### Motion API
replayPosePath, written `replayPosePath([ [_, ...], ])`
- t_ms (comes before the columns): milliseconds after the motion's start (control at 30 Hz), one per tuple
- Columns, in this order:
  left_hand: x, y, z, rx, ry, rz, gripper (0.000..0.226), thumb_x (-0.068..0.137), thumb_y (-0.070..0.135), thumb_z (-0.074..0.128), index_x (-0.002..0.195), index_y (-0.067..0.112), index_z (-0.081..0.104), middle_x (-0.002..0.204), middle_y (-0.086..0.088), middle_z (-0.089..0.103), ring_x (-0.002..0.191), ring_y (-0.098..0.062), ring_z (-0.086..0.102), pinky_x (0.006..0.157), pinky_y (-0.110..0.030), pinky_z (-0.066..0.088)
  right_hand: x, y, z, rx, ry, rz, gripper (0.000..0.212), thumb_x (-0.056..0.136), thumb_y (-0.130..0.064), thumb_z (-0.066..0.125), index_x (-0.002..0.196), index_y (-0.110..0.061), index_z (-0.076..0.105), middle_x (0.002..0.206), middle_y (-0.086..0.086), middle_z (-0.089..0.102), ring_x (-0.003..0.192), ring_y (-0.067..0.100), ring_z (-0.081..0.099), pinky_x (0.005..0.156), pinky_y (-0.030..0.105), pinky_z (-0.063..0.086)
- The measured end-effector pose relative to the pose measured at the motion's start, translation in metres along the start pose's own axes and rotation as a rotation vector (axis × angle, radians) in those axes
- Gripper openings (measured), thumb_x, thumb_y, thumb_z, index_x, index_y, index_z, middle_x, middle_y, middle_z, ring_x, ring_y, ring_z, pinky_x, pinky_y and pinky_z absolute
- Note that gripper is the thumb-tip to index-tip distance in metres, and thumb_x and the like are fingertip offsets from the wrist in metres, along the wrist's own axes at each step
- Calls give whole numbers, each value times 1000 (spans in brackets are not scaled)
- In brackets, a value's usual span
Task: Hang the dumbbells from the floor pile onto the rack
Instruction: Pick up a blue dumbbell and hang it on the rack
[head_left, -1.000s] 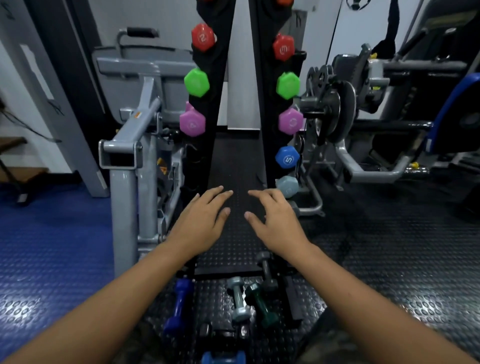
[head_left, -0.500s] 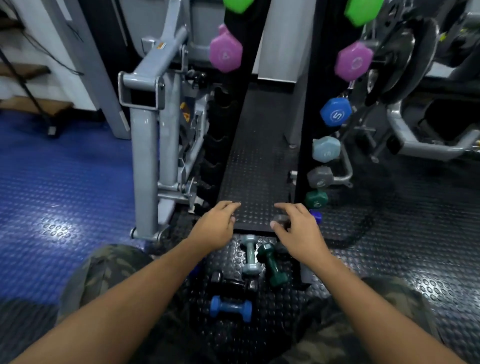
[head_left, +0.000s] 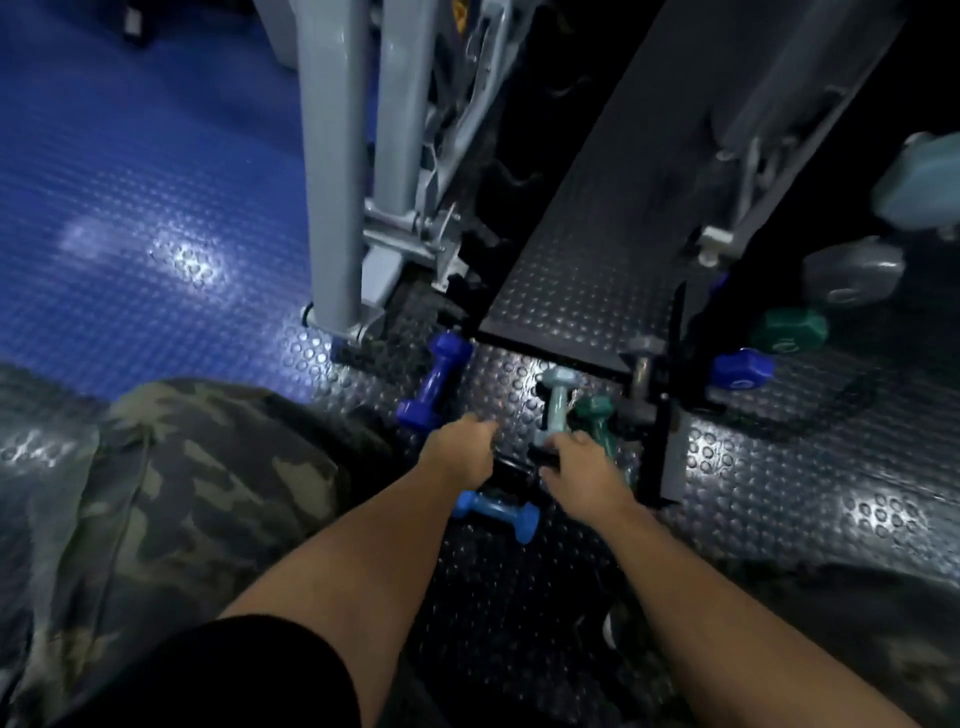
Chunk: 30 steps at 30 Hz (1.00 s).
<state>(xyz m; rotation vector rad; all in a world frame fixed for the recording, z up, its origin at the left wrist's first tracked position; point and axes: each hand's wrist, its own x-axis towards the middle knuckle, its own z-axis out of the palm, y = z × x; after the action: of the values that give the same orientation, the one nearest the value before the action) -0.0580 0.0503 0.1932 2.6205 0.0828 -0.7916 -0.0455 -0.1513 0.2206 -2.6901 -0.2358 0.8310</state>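
Black dumbbell (head_left: 511, 464) lies on the studded floor (head_left: 779, 493) between both hands, left hand (head_left: 457, 451) and right hand (head_left: 582, 470) curling around its ends; grip unclear, light-blue dumbbell (head_left: 496, 512) just beside

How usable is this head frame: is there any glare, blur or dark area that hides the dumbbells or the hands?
Head view: dim overall, with bright glare patches on the studded rubber floor. The hung dumbbell heads at the right edge, such as the pale blue one, are smeared by motion blur. The black dumbbell between the left hand and right hand is lost in shadow, so neither grip is readable. Straight frame bars bow from the wide lens.
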Motion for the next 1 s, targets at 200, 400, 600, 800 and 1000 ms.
replayPosePath([
  [200, 28, -27, 58, -41, -117, -97, 44, 97, 24, 62, 140, 20, 52, 129, -10, 53, 111, -36, 63, 90, -49, 55, 39, 26, 73, -33, -202, 38, 35, 97, -35, 65, 128, -18, 59, 125, 9, 56, 114, 32, 61, 94, 44, 55],
  [400, 44, -59, 126, -27, -287, -215, 59, 97, 33, 65, 152, 30, 43, 136, -15, 47, 115, -38, 63, 97, -50, 55, 59, 60, 146, 82, -330, 147, 48, 98, -31, 63, 144, -18, 52, 127, 17, 60, 111, 36, 62, 91, 42, 55],
  [600, 72, -68, 166, -108, -368, -248, 75, 99, 36, 65, 163, 38, 28, 147, -18, 42, 125, -36, 58, 105, -45, 52, 76, 64, 188, 209, -417, 299, 66, 100, -28, 67, 159, -25, 37, 136, 15, 59, 103, 26, 67, 80, 31, 57],
  [800, 93, -73, 185, -272, -473, -276, 73, 100, 29, 63, 164, 33, 28, 160, -18, 29, 136, -33, 50, 113, -37, 46, 95, 68, 208, 294, -463, 376, 59, 103, -19, 62, 158, -24, 41, 129, 7, 64, 81, 7, 59, 50, 8, 40],
  [1000, 91, -76, 183, -309, -390, -318, 55, 87, 17, 65, 138, 36, 60, 134, -4, 56, 110, -21, 63, 97, -32, 56, 96, 64, 201, 269, -397, 449, 49, 100, -7, 51, 142, -30, 59, 109, 0, 69, 72, 6, 61, 50, 15, 43],
])
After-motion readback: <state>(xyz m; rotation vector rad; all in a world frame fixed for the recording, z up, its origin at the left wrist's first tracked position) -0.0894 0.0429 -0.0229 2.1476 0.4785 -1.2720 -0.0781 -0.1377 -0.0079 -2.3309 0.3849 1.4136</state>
